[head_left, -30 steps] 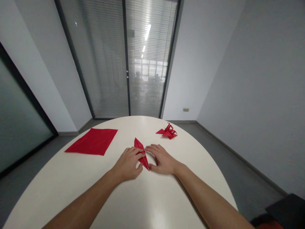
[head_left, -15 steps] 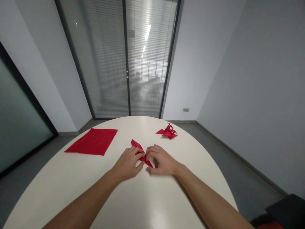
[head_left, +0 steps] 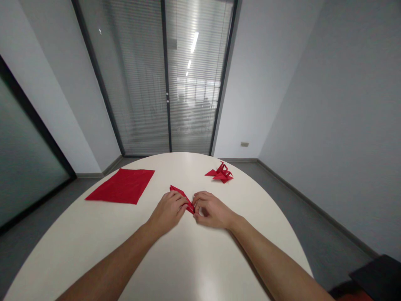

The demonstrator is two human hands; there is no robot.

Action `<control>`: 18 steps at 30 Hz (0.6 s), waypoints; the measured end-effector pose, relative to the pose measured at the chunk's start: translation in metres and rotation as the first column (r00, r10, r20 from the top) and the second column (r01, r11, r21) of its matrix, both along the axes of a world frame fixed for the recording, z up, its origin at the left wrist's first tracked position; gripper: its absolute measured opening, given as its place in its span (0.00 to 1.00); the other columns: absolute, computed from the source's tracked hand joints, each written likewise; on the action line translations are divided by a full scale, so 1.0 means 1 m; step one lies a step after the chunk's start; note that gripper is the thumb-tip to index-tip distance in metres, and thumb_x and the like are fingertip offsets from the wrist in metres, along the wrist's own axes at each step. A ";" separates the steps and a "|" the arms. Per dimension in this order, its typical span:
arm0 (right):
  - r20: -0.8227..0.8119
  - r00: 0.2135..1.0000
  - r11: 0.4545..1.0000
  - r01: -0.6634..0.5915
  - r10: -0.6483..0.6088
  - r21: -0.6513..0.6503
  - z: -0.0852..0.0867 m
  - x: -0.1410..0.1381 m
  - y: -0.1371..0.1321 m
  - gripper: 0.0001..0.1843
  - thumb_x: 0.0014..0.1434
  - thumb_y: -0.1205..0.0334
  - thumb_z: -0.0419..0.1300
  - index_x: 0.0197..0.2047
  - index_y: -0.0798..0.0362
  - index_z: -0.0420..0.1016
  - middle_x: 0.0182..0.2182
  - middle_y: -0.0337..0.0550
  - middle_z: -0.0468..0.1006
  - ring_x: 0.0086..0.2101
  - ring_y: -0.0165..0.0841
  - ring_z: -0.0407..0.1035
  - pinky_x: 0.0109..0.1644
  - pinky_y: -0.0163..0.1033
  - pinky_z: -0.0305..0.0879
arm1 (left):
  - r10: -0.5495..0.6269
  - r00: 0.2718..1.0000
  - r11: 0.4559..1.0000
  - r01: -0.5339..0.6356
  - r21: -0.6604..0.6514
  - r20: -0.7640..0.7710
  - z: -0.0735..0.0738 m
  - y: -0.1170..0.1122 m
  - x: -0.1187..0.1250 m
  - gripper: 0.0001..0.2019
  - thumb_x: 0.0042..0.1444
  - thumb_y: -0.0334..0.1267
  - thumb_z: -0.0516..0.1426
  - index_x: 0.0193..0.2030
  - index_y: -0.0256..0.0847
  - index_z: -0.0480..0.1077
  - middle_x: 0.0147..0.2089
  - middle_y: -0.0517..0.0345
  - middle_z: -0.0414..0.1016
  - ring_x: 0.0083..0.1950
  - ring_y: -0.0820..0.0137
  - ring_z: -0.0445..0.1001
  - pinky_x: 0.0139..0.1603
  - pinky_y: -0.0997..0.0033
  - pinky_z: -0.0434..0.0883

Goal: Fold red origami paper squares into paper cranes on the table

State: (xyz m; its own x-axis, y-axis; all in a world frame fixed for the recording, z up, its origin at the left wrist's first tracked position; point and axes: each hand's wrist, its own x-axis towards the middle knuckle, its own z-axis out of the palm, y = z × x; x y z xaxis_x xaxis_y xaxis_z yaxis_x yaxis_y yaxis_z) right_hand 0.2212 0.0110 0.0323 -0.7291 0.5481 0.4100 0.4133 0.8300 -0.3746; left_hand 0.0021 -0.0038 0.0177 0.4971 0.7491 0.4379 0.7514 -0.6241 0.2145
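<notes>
The sole view comes from the person's head, above the near side of a round-edged white table (head_left: pixel 163 267), facing forward and down. The left hand (head_left: pixel 168 210) and right hand (head_left: pixel 213 210) appear fairly near, below mid-frame; blind-covered glass panels (head_left: pixel 140 92) stand farther off, straight ahead.

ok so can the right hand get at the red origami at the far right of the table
Probably yes: the red origami lies on the table a little beyond the right hand, and nothing shows standing between them. That hand is working at the folded red paper, though.
</notes>
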 end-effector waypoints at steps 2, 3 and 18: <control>0.001 1.000 1.000 -0.002 0.002 -0.013 -0.001 0.000 0.000 0.05 0.53 0.70 0.64 0.31 0.50 0.73 0.40 0.43 0.78 0.48 0.39 0.70 0.57 0.45 0.63 | 0.010 1.000 1.000 -0.010 -0.014 0.007 0.000 0.001 0.000 0.10 0.65 0.31 0.53 0.43 0.43 0.77 0.43 0.54 0.78 0.48 0.61 0.71 0.52 0.58 0.67; 0.003 1.000 1.000 -0.003 0.003 -0.023 -0.002 0.000 0.000 0.06 0.53 0.70 0.64 0.31 0.50 0.73 0.40 0.43 0.78 0.48 0.39 0.70 0.57 0.45 0.63 | 0.016 1.000 1.000 -0.016 -0.023 0.010 0.000 0.002 0.000 0.10 0.65 0.31 0.53 0.43 0.43 0.77 0.42 0.54 0.78 0.48 0.61 0.71 0.52 0.58 0.67; 0.076 0.997 1.000 -0.015 0.017 -0.024 0.000 0.000 -0.005 0.18 0.57 0.71 0.59 0.49 0.50 0.80 0.48 0.45 0.79 0.49 0.37 0.72 0.57 0.41 0.67 | 0.109 0.980 0.989 -0.090 -0.118 0.168 -0.010 0.006 -0.003 0.10 0.62 0.28 0.55 0.46 0.44 0.74 0.47 0.56 0.79 0.51 0.63 0.73 0.54 0.62 0.70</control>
